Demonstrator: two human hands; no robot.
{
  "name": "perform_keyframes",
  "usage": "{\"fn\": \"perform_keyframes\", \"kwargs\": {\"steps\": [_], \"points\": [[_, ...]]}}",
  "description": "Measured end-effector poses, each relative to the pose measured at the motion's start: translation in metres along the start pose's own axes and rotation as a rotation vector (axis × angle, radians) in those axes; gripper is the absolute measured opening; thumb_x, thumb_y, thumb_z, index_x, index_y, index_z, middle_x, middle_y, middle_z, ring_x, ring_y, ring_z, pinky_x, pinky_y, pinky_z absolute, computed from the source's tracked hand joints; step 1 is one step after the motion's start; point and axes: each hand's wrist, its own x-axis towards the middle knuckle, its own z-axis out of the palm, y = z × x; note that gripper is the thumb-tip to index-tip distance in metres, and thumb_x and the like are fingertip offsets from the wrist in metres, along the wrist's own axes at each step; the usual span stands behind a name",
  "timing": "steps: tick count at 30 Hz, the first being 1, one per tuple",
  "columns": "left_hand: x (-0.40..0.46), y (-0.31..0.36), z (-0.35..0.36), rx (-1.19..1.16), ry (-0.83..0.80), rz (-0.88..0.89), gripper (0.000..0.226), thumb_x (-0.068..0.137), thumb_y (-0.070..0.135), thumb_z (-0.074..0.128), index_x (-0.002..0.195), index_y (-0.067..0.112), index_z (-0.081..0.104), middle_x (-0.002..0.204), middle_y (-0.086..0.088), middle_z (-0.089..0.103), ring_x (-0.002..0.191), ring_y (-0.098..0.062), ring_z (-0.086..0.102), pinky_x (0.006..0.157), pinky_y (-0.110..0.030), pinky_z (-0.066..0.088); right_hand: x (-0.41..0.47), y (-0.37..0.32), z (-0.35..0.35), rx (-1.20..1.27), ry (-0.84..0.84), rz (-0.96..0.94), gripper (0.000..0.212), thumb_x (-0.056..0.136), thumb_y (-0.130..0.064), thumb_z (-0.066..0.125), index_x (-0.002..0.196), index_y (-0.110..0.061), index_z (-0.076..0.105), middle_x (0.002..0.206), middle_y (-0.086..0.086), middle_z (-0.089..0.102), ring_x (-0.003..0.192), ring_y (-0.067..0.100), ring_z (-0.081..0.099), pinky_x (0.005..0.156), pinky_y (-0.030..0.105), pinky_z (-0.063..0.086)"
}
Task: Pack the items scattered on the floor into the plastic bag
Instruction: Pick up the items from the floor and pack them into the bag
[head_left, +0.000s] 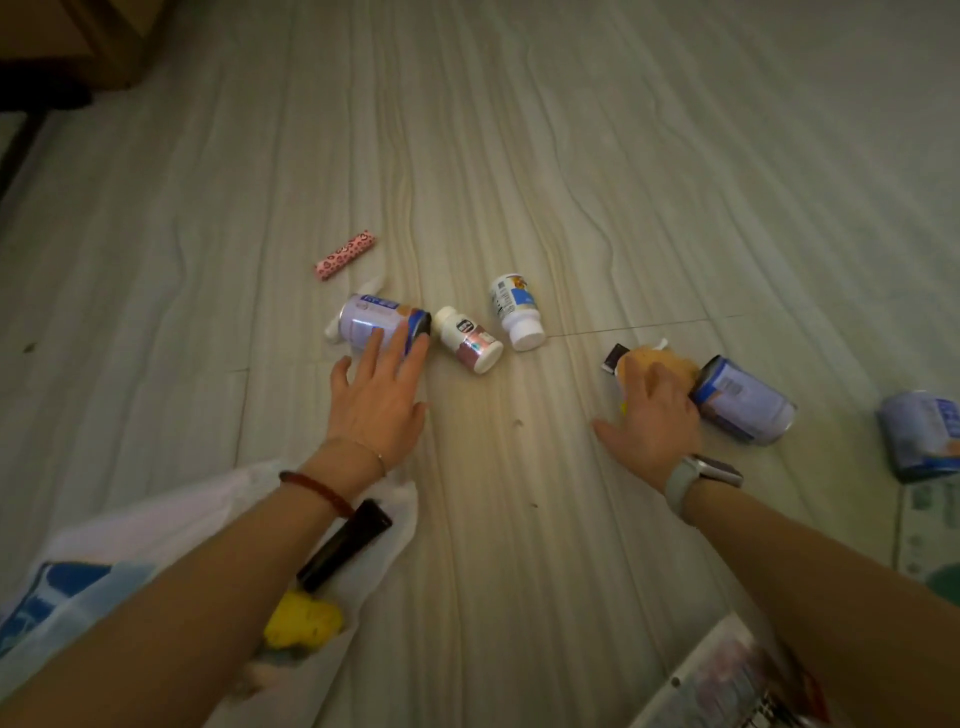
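A white plastic bag (156, 519) lies on the floor at the lower left, under my left forearm, with a black tube (345, 543) and a yellow item (304, 621) on it. My left hand (376, 395) reaches forward with straight fingers touching a lavender can (376, 317) lying on its side. My right hand (652, 421) lies over an orange-yellow sponge-like item (662, 358); its fingers curl onto it. Two white bottles (467, 340) (514, 312) lie between the hands. A pink patterned tube (345, 254) lies farther off.
A second lavender can (743, 400) lies just right of my right hand, and a third can (922, 434) sits at the right edge. A small dark packet (613, 357) lies beside the sponge. Printed packaging (743, 680) is at the bottom right. Dark furniture (52, 62) stands at the top left.
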Motion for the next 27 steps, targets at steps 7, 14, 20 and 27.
{"fn": "perform_keyframes", "kwargs": {"steps": [7,14,20,27], "points": [[0.065,-0.017,0.012,0.196,-0.094,-0.060,0.076,0.077,0.015,0.064,0.141,0.015,0.023,0.144,-0.012,0.029,0.133,-0.036,0.023,0.103,-0.055,0.026,0.001,0.000,0.012,-0.053,0.112,0.024,0.062,0.076,-0.025,0.067,0.128,-0.010,0.036,0.121,0.027,0.044,0.104,0.043,0.044,0.079,0.047,0.043],[0.054,-0.028,0.002,0.247,-0.061,0.066,0.061,0.070,0.025,0.073,0.123,0.011,0.047,0.125,-0.012,0.054,0.118,-0.035,0.046,0.103,-0.053,0.028,-0.011,0.011,0.003,0.045,0.157,0.020,0.050,0.087,-0.015,0.052,0.132,-0.005,0.035,0.124,0.023,0.049,0.109,0.039,0.046,0.081,0.044,0.044],[0.007,-0.029,-0.026,0.024,0.143,-0.013,0.065,0.062,0.033,0.079,0.115,0.005,0.053,0.110,-0.016,0.066,0.097,-0.034,0.063,0.101,-0.052,0.036,-0.040,-0.017,-0.022,0.518,0.335,-0.173,0.035,0.088,-0.020,0.055,0.120,-0.006,0.049,0.113,0.016,0.058,0.098,0.030,0.056,0.078,0.033,0.044],[-0.078,-0.027,-0.109,-0.498,0.347,-0.118,0.062,0.060,0.039,0.077,0.110,0.015,0.049,0.104,0.000,0.059,0.095,-0.011,0.053,0.079,-0.024,0.043,-0.092,-0.095,-0.038,0.985,0.064,-0.204,0.016,0.080,-0.029,0.062,0.095,-0.025,0.056,0.086,-0.003,0.061,0.072,-0.003,0.056,0.062,0.003,0.041]]}}
